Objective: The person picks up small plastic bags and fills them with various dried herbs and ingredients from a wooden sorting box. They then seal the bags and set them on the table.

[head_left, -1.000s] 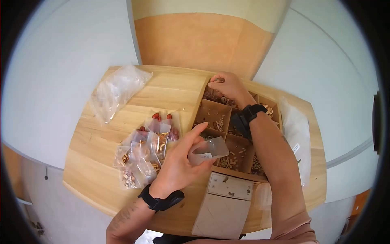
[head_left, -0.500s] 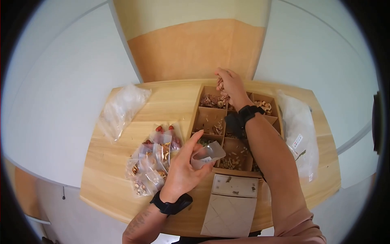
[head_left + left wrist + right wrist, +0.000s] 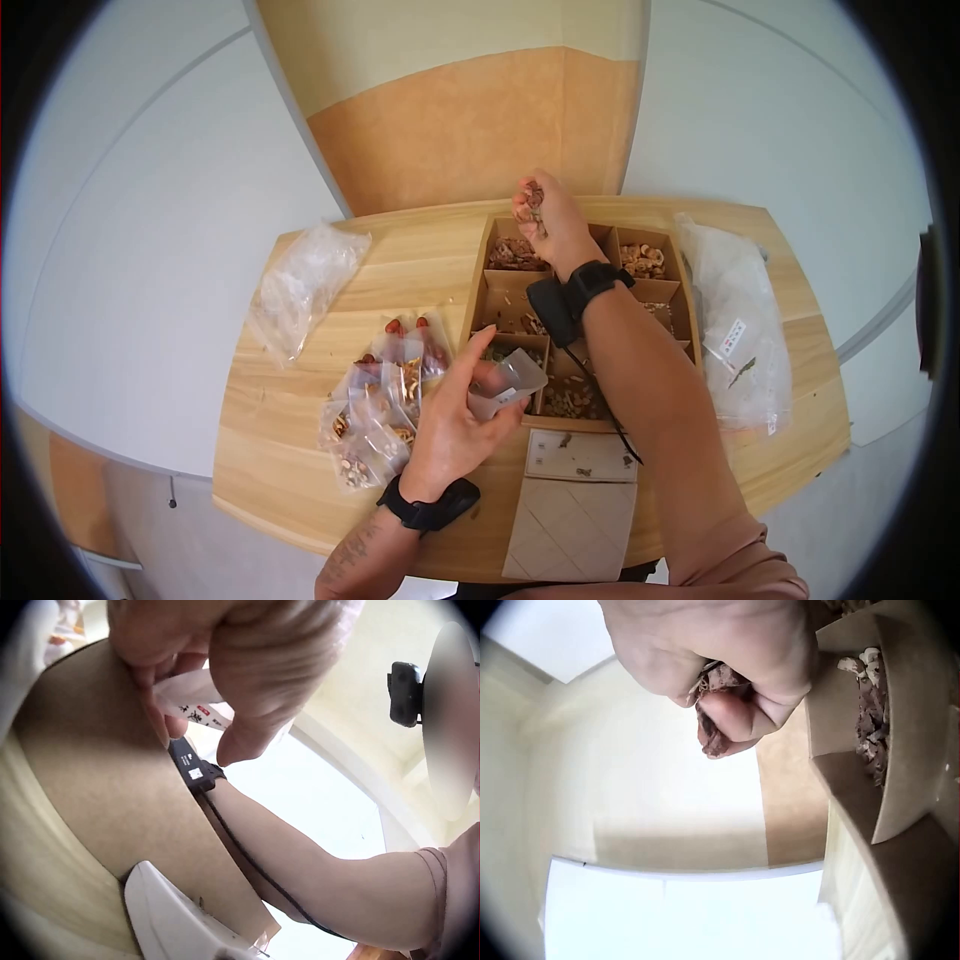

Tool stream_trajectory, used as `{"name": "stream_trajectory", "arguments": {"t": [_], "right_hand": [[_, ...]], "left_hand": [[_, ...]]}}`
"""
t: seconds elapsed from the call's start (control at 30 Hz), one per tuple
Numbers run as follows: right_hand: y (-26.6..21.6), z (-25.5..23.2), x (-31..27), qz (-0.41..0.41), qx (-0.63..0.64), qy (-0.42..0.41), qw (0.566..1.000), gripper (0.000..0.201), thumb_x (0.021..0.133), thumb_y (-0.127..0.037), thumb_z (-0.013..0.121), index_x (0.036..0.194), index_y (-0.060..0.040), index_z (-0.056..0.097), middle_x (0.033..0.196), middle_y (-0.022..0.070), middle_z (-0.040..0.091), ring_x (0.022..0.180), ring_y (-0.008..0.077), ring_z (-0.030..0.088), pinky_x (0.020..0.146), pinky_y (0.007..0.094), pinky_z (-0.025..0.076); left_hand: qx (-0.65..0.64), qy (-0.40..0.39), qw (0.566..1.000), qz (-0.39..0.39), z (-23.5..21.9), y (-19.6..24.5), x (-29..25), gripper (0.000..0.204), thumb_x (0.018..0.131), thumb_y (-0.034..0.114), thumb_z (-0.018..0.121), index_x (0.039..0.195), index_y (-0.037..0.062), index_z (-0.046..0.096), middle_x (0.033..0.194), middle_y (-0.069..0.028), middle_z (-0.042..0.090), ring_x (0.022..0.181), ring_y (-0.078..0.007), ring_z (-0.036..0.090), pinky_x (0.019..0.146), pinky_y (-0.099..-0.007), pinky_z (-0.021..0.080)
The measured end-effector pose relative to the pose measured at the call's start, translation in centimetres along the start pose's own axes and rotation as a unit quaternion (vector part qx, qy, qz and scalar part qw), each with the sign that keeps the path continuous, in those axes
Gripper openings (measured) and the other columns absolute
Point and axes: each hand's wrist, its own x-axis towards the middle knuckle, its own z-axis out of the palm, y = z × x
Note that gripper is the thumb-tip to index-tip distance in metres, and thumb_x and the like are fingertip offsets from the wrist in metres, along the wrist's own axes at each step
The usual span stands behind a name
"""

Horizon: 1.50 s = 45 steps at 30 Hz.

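Note:
My left hand (image 3: 452, 430) holds a small clear pouch (image 3: 522, 378), its mouth spread, over the front left of a divided cardboard box (image 3: 500, 292). In the left wrist view, the pouch (image 3: 196, 701) shows a label with red and black print between fingers and thumb. Above the box's back edge, my right hand (image 3: 558, 228) grips a clump of reddish-brown dried pieces (image 3: 535, 198). The right wrist view shows this clump (image 3: 718, 679) squeezed in curled fingers. Similar pieces (image 3: 514, 254) lie in the back left compartment.
Several filled clear pouches (image 3: 407, 385) lie left of the box. Large plastic bags rest at the table's left (image 3: 308, 285) and right (image 3: 748, 335). A white flat device (image 3: 570, 530) sits before the box. Walnut-like pieces (image 3: 643, 261) fill the back right compartment.
My right hand has come up out of the back left compartment with the dried pieces and turned, showing them between the fingers. My left hand keeps the pouch over the box.

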Motion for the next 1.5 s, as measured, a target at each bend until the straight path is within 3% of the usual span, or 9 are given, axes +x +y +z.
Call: {"name": "stream_trajectory", "arguments": {"t": [0.1, 0.2, 0.4, 0.63, 0.87, 1.07, 1.3, 1.5], "right_hand": [[-0.6, 0.8, -0.6, 0.028, 0.053, 0.043, 0.997, 0.024, 0.1, -0.031, 0.052, 0.1, -0.007, 0.055, 0.075, 0.0055, 0.055, 0.054, 0.0138, 0.05, 0.044, 0.0241, 0.035], [-0.6, 0.4, -1.2, 0.035, 0.012, 0.013, 0.999, 0.022, 0.099, -0.028, 0.052, 0.1, -0.0067, 0.055, 0.075, 0.006, 0.056, 0.055, 0.0145, 0.051, 0.043, 0.0254, 0.035], [-0.9, 0.4, -1.9, -0.02, -0.014, 0.023, 0.999, 0.016, 0.096, -0.022, 0.054, 0.098, -0.0062, 0.056, 0.071, 0.006, 0.056, 0.055, 0.0152, 0.051, 0.041, 0.0266, 0.033], [-0.9, 0.2, -3.3, -0.055, 0.071, 0.012, 0.996, 0.016, 0.095, -0.022, 0.055, 0.094, -0.0064, 0.057, 0.071, 0.0056, 0.055, 0.056, 0.0161, 0.051, 0.041, 0.0258, 0.032], [-2.8, 3.9, -11.7, -0.064, 0.094, -0.045, 0.992, 0.019, 0.099, -0.025, 0.053, 0.091, -0.0077, 0.055, 0.074, 0.0047, 0.055, 0.058, 0.0143, 0.05, 0.043, 0.0246, 0.031], [-1.5, 5.8, -19.0, -0.073, 0.102, -0.068, 0.99, 0.022, 0.101, -0.028, 0.052, 0.091, -0.009, 0.053, 0.074, 0.004, 0.055, 0.058, 0.0136, 0.05, 0.044, 0.0253, 0.031], [0.8, 5.5, -20.7, -0.123, 0.032, 0.002, 0.992, 0.024, 0.101, -0.03, 0.052, 0.091, -0.0086, 0.052, 0.074, 0.0036, 0.053, 0.059, 0.0144, 0.05, 0.048, 0.0286, 0.035], [1.1, 5.3, -21.4, -0.149, 0.027, 0.015, 0.988, 0.025, 0.101, -0.03, 0.052, 0.089, -0.008, 0.052, 0.073, 0.0035, 0.051, 0.058, 0.0148, 0.049, 0.048, 0.0292, 0.036]], "left_hand": [[-0.01, 0.003, 1.0, -0.01, -0.1, 0.2, 0.0, 0.078, 0.079, 0.002, 0.08, 0.147, 0.0089, 0.043, 0.094, -0.0002, 0.058, 0.088, -0.0092, 0.056, 0.078, -0.0241, 0.049], [-0.011, 0.011, 1.0, -0.004, -0.1, 0.2, 0.1, 0.078, 0.078, 0.004, 0.08, 0.147, 0.0098, 0.043, 0.094, -0.0008, 0.061, 0.085, -0.0088, 0.056, 0.077, -0.024, 0.049], [0.005, 0.015, 1.0, -0.017, -0.3, 0.7, 0.0, 0.079, 0.078, 0.007, 0.081, 0.147, 0.0119, 0.043, 0.092, -0.0023, 0.062, 0.083, -0.009, 0.058, 0.076, -0.0239, 0.05], [0.016, 0.03, 0.999, 0.012, -0.1, 0.0, 0.1, 0.08, 0.078, 0.007, 0.081, 0.147, 0.0128, 0.043, 0.093, -0.0021, 0.063, 0.083, -0.0103, 0.06, 0.077, -0.0256, 0.051], [0.024, 0.051, 0.998, 0.026, 0.1, -0.4, 0.1, 0.082, 0.075, 0.006, 0.081, 0.147, 0.013, 0.042, 0.089, -0.0041, 0.063, 0.08, -0.0131, 0.061, 0.074, -0.027, 0.051], [0.06, 0.077, 0.992, 0.075, 0.6, -0.5, 0.2, 0.084, 0.073, 0.005, 0.081, 0.147, 0.013, 0.043, 0.086, -0.0067, 0.062, 0.076, -0.0194, 0.062, 0.069, -0.0318, 0.052], [0.09, 0.112, 0.979, 0.144, 1.5, -1.1, 0.3, 0.085, 0.07, 0.004, 0.081, 0.146, 0.0099, 0.043, 0.092, -0.0101, 0.06, 0.084, -0.0266, 0.062, 0.074, -0.0363, 0.053], [0.092, 0.117, 0.978, 0.147, 1.5, -1.0, 0.0, 0.088, 0.069, 0.002, 0.08, 0.147, 0.0094, 0.041, 0.096, -0.0128, 0.059, 0.091, -0.0298, 0.061, 0.079, -0.0378, 0.052]]}}
